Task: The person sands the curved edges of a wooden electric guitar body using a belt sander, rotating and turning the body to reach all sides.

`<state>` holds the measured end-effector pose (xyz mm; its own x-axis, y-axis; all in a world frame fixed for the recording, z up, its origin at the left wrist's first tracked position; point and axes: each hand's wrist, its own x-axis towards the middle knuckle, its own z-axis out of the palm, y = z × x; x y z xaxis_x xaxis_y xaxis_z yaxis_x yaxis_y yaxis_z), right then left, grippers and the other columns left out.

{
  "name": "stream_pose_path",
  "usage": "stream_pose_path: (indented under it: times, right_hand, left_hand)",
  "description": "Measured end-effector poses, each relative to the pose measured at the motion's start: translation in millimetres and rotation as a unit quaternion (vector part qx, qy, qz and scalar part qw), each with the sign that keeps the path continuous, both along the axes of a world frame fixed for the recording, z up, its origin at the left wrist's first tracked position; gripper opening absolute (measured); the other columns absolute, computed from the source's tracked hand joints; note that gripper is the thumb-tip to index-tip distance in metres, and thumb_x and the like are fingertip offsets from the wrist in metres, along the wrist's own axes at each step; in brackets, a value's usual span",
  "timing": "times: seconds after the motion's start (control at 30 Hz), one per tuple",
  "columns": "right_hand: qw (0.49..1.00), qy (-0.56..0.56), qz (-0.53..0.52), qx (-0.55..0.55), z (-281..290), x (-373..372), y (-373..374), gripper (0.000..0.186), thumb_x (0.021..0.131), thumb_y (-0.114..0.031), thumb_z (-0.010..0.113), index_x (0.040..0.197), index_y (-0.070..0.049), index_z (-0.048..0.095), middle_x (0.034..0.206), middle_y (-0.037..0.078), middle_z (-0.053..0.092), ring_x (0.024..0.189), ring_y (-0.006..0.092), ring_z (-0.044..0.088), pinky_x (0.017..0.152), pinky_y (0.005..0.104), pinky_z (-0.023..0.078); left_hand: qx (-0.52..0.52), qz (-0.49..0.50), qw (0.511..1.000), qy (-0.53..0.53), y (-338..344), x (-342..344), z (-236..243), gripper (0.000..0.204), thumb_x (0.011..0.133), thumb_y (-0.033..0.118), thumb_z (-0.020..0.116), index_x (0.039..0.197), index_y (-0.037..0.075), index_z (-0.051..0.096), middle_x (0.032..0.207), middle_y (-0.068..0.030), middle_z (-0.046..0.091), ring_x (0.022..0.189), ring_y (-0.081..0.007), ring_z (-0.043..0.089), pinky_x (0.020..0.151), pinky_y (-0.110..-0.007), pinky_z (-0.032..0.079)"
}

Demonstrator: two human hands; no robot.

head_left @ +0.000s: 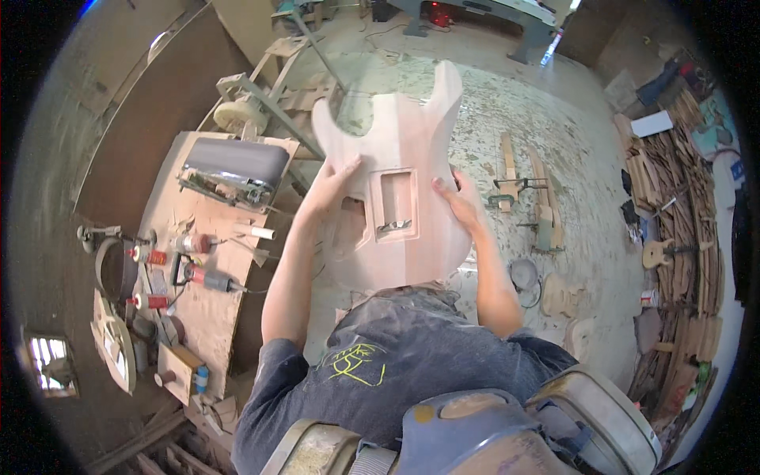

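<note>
Pale, unfinished wood fills our grip: a solid electric guitar body [400,157], held out before us above the floor [538,119], its horns [447,91] pointing away; our left hand [336,184] grasps one side near the waist, our right hand [461,204] the other, the right thumb lying on the upward face; most of the remaining fingers are hidden round the edges, so we cannot tell how tightly they press. We judge the step in hand to be looking over or turning the routed face; the next move probably calls for an even two-handed hold, keeping the horns clear of anything hard. Rectangular cavity [398,199] and rounded cavity [350,224] both face us; their depth we cannot tell.

To our left stands a plywood-topped workbench [222,324], bearing what looks like a belt sander [237,165], a corded power tool [210,279] and red-labelled bottles [149,256]; a slanting grey bar [289,123] rises near the left horn and could knock it; clamps [545,226] lie on the floor to our right, with stacked timber [689,178] beyond; our respirator [455,439] hides part of the shirt [404,340].
</note>
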<state>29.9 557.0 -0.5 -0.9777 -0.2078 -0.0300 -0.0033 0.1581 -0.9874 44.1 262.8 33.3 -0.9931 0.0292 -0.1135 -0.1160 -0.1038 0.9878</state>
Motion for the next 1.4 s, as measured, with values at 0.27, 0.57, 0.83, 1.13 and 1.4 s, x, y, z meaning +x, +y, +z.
stream_pose_path:
  times: [0.27,0.57,0.83,1.13,1.4]
  right_hand:
    - [0.974,0.095,-0.021,0.206,55.2,11.1,9.0,0.078,0.084,-0.055,0.074,0.135,0.001,0.059,0.122,0.024,0.068,0.113,0.0357,0.066,0.096,0.0392,0.05]
    - [0.956,-0.263,-0.024,-0.127,14.5,29.8,24.5,0.072,0.104,-0.061,0.038,0.137,-0.001,0.058,0.117,0.018,0.068,0.102,0.0269,0.068,0.087,0.038,0.055]
    - [0.741,-0.486,0.082,-0.456,-115.3,75.3,7.2,0.061,0.105,-0.042,0.046,0.145,0.004,0.043,0.129,0.026,0.06,0.1,0.0301,0.069,0.074,0.0395,0.06]
    - [0.846,-0.234,-0.011,-0.479,-48.3,39.3,-7.8,0.063,0.104,-0.04,0.048,0.149,0.002,0.039,0.149,0.018,0.049,0.135,0.034,0.05,0.114,0.0465,0.04]
    - [0.84,-0.166,-0.123,-0.501,-60.8,18.3,-3.5,0.063,0.089,-0.021,0.073,0.143,0.0,0.047,0.139,0.013,0.057,0.129,0.0315,0.054,0.113,0.0473,0.041]
  left_hand:
    - [0.181,0.078,0.978,-0.074,26.4,0.1,-51.5,0.083,0.1,0.066,0.043,0.149,-0.002,0.039,0.141,-0.0185,0.056,0.125,-0.0307,0.059,0.108,-0.043,0.046]
    - [0.33,0.099,0.938,0.026,47.9,-22.0,-65.6,0.095,0.094,0.081,0.025,0.155,0.009,0.032,0.146,-0.0161,0.052,0.134,-0.0325,0.051,0.114,-0.048,0.041]
    - [0.384,0.113,0.915,0.056,56.7,-67.7,-61.4,0.089,0.091,0.08,0.035,0.139,0.007,0.053,0.127,-0.009,0.062,0.113,-0.0275,0.063,0.094,-0.041,0.054]
    - [0.389,0.215,0.854,0.271,36.2,-13.4,79.6,0.08,0.103,0.068,0.025,0.145,0.004,0.046,0.135,-0.0082,0.059,0.122,-0.0228,0.057,0.105,-0.04,0.047]
    - [0.352,0.279,0.852,0.268,-22.9,-26.7,42.5,0.092,0.097,0.078,0.023,0.136,-0.002,0.05,0.134,-0.0175,0.06,0.12,-0.0298,0.059,0.105,-0.04,0.047]
